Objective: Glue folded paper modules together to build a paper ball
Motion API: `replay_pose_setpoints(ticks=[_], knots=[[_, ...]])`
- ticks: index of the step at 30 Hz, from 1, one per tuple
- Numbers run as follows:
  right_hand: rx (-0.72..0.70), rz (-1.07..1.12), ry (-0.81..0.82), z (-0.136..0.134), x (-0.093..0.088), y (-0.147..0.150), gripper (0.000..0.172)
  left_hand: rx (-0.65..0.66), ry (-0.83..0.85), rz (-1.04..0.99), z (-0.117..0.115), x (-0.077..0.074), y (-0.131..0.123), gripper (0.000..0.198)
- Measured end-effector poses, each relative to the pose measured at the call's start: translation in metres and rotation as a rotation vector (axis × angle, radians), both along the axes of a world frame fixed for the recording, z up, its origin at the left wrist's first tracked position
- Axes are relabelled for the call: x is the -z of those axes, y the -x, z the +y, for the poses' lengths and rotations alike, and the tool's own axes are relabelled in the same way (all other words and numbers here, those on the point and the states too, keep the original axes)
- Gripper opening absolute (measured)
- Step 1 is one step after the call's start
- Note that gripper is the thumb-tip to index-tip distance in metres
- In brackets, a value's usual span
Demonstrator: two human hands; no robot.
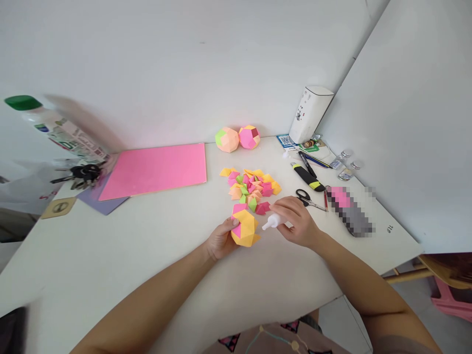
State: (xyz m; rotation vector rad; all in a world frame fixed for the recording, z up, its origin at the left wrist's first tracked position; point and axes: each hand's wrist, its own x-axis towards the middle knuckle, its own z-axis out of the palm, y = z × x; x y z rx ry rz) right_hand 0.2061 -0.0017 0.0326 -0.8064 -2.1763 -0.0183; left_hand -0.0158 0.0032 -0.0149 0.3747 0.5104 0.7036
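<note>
My left hand (222,238) is closed on a partly built paper ball (245,231), mostly yellow with pink pieces, its thumb pressed on the near left side. Flaps stick out on the ball's right side. In my right hand (295,221) is a small white glue bottle (273,222), its narrow nozzle pointing left towards the ball, a short gap apart from it. Just beyond both hands lies a pile of folded paper pieces (254,185) in pink, yellow, green and peach. Two finished paper balls (227,139) rest against the wall behind the pile.
Pink paper sheets (158,169) lie at the left, with keys (86,172) and a green-capped bottle (66,130) beyond. To the right are scissors (309,199), a utility knife (308,177), pens, small glass jars (348,169), a dark pouch (350,211) and a white box (310,115).
</note>
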Motion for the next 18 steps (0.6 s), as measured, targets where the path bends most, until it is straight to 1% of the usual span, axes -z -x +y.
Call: replay_pose_setpoints(ticks=[5, 8, 11, 18], knots=[[0.021, 0.157, 0.158, -0.0037, -0.001, -0.0002, 0.046, 0.004, 0.009, -0.014, -0.0002, 0.0023, 0.0004, 0.035], [0.006, 0.182, 0.242, -0.0047, -0.0012, -0.0005, 0.045, 0.014, 0.0, -0.024, -0.0004, 0.0028, 0.0005, 0.035], [-0.016, 0.119, 0.253, -0.0033, -0.0006, -0.0008, 0.045, 0.015, -0.004, -0.029, -0.0006, 0.0025, 0.0007, 0.035], [0.011, -0.105, 0.193, 0.001, 0.0026, -0.0036, 0.039, 0.007, 0.002, -0.006, -0.0006, 0.0018, 0.0002, 0.034]])
